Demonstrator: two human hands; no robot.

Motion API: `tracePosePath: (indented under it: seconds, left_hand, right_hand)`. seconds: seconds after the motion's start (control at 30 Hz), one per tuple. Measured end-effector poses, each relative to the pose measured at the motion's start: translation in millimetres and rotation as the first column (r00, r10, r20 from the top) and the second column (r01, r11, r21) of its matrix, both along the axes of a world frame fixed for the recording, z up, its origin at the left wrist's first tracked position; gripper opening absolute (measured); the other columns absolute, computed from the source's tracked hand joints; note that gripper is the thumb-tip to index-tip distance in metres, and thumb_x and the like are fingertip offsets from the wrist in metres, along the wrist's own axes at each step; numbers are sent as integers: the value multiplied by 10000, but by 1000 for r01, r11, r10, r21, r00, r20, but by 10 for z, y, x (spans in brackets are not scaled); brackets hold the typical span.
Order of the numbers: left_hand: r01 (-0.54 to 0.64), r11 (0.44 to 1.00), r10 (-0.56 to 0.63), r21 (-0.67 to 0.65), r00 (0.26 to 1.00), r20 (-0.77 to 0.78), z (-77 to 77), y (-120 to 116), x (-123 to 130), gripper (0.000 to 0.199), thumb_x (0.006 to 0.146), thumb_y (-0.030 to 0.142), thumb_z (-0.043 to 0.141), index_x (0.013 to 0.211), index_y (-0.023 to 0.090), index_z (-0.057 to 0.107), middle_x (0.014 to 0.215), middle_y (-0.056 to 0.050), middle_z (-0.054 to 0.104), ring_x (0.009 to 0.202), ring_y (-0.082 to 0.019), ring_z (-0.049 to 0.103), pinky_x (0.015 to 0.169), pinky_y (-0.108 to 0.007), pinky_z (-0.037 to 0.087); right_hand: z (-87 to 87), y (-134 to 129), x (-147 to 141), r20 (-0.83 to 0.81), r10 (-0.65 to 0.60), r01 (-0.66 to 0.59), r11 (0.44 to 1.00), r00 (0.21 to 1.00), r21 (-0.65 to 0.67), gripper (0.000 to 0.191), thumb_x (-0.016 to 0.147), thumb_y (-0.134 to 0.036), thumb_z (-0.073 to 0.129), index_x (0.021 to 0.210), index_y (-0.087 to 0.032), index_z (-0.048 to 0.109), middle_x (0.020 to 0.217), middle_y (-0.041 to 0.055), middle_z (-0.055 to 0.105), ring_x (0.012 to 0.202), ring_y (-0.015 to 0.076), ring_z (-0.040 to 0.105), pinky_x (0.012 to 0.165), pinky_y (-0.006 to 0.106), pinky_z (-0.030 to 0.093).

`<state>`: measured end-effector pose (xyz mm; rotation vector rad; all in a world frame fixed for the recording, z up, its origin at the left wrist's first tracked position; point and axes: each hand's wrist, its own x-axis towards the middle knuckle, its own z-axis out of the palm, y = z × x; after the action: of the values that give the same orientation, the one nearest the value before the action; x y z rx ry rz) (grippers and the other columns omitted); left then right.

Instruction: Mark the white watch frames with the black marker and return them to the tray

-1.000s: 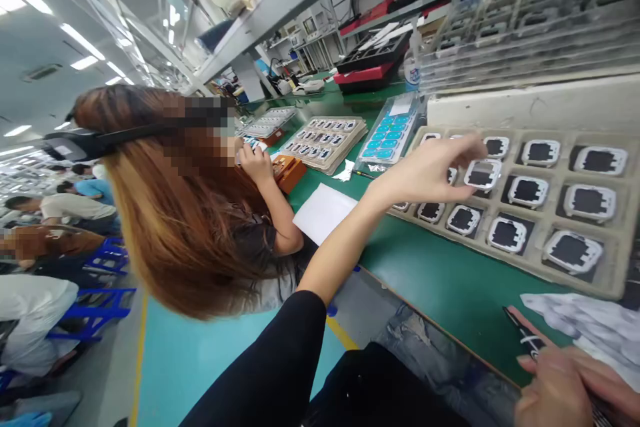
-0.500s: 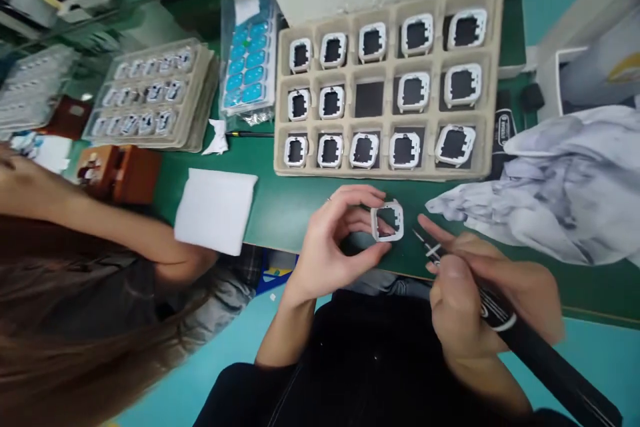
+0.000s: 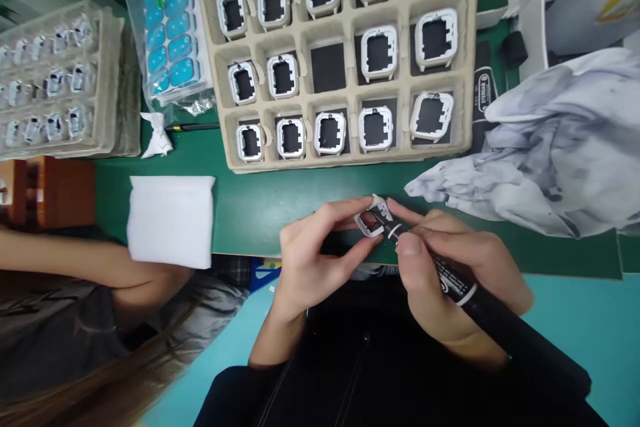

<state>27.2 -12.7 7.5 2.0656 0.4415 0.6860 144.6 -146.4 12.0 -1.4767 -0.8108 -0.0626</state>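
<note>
Black pen (image 3: 453, 283), half a second ago apart from the held white frame (image 3: 363, 227), now with tip at it, near front edge of green bench (image 3: 260, 207); left hand (image 3: 313, 250) pinching frame, right hand (image 3: 450, 267), fingers clasping pen. Beige tray (image 3: 310, 165): fourteen similar casings (image 3: 365, 53), one compartment with black pad (image 3: 329, 69) only. Turquoise floor (image 3: 565, 320).

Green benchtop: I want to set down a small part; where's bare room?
Bare benchtop lies between the white sheet and the left hand, below the tray. The tray's central compartment holds only a black pad. The crumpled cloth crowds the right.
</note>
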Motion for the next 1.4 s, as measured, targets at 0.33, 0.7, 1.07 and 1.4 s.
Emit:
tracePosePath:
  seconds: [0.33, 0.7, 1.07, 1.4]
  left_hand:
    - [-17, 999, 18, 39, 1000, -9, -46, -3, -40, 489, 956, 279, 1037, 1408, 293, 850, 1249, -53, 933, 953, -239, 934, 885, -327, 831]
    - [-17, 993, 16, 114, 1000, 15, -63, -15, -52, 491, 963, 244, 1027, 1414, 299, 839, 1270, -50, 932, 1065, -276, 942, 958, -371, 831]
    - [-3, 992, -1, 125, 999, 32, -30, -17, -36, 465, 986, 158, 994, 1411, 260, 834, 1298, -37, 930, 1094, -238, 940, 996, -303, 808]
    - [8, 994, -14, 110, 998, 58, -32, -10, -34, 483, 982, 135, 991, 1421, 260, 835, 1315, -29, 927, 1133, -238, 937, 1027, -308, 805]
  right_hand:
    - [-89, 49, -51, 62, -129, 128, 991, 990, 23, 175, 987, -75, 829, 1016, -238, 773, 827, -11, 803, 877, 273, 924, 709, 328, 814]
    - [-38, 29, -19, 95, -64, 61, 998, 993, 34, 200, 967, -10, 850, 1026, -187, 775, 878, 30, 828, 901, 287, 929, 835, 336, 834]
    - [-87, 74, -95, 79, -139, 136, 990, 987, 46, 214, 961, -5, 843, 1009, -205, 783, 865, 37, 836, 860, 307, 921, 769, 386, 838]
    - [-47, 33, -63, 92, -104, 103, 995, 990, 12, 185, 1009, -10, 831, 1027, -185, 772, 866, 25, 825, 947, 280, 933, 798, 329, 809]
